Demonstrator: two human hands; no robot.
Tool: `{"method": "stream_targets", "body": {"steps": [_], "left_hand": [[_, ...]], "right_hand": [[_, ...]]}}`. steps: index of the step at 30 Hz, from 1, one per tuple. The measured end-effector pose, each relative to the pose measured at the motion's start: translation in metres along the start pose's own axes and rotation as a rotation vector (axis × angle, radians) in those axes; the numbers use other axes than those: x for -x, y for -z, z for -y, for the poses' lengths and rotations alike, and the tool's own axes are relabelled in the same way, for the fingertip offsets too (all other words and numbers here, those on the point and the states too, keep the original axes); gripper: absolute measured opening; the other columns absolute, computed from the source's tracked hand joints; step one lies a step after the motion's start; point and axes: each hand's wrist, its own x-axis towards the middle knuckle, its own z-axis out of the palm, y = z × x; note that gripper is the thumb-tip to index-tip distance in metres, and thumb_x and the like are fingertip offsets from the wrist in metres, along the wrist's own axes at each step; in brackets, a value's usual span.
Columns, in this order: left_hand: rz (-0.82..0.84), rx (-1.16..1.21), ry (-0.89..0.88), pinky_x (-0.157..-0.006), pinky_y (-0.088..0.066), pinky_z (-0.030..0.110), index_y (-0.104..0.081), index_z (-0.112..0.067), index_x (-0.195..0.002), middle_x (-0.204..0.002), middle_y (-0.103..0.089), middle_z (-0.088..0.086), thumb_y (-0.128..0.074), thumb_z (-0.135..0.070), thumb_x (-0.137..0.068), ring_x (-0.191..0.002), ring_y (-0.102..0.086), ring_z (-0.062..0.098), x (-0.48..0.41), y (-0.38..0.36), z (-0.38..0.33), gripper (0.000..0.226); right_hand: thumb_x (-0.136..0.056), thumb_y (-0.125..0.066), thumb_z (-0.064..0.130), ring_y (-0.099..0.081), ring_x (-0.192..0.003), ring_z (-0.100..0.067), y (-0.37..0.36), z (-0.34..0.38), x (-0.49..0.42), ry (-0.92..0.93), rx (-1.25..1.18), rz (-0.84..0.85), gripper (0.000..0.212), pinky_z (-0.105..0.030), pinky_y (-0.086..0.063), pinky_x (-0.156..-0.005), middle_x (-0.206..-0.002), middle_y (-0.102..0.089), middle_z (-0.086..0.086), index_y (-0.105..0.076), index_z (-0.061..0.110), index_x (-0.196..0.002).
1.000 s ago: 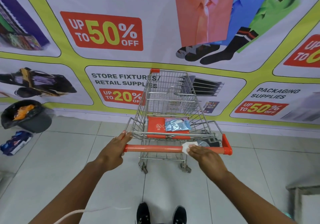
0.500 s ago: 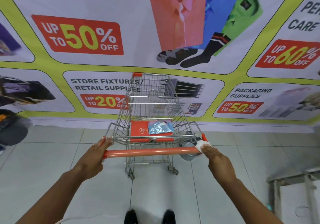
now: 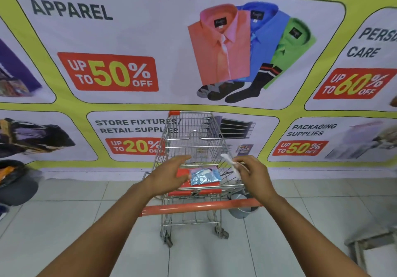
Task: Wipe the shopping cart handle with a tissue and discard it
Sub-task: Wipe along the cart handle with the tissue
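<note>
Tissue (image 3: 233, 165) pinched in right hand (image 3: 252, 174), above the orange handle (image 3: 199, 208).
Left hand (image 3: 169, 175) hovers open, empty; keep the pinch firm, carry it to the black bin (image 3: 15, 182) far left.

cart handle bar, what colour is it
Orange-red handle bar, seen in the head view, the only one.

1. The shopping cart (image 3: 193, 158) stands on the tiled floor (image 3: 64, 223) against a sale banner (image 3: 129, 40).
2. Both hands are raised above the cart's orange handle (image 3: 193, 208), touching nothing on it.
3. The right hand (image 3: 251, 171) pinches a white tissue (image 3: 231, 164) over the cart's right side.
4. The left hand (image 3: 169, 175) hovers with fingers spread, holding nothing.
5. A shiny blue packet (image 3: 204, 175) lies in the cart's child seat.
6. A black bin (image 3: 15, 182) sits far left of the cart.
</note>
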Motion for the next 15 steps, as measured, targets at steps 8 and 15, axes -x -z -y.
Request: {"method": "stream_targets", "body": {"steps": [8,15], "left_hand": [[-0.180,-0.079,-0.262,-0.099,-0.046,0.039,-0.055,-0.025,-0.129,-0.133,-0.058,0.000,-0.060,-0.040,-0.091,-0.119,-0.053,0.018,-0.056,0.049,-0.060,0.041],[-0.361,-0.097,-0.290,-0.078,-0.055,0.043,-0.072,-0.028,-0.107,-0.107,-0.074,0.000,-0.055,-0.033,-0.094,-0.095,-0.066,0.022,-0.077,0.067,-0.069,0.022]], "right_hand": [[-0.088,-0.066,0.012,-0.064,-0.089,-0.003,-0.010,0.074,-0.051,0.249,0.025,-0.003,0.018,-0.019,-0.050,-0.081,-0.099,-0.074,0.007,-0.073,0.021,-0.102],[-0.090,-0.058,0.026,-0.062,-0.087,-0.016,0.007,0.091,-0.076,0.334,0.321,-0.071,0.020,-0.032,-0.051,-0.072,-0.100,-0.071,0.004,-0.064,0.028,-0.110]]}}
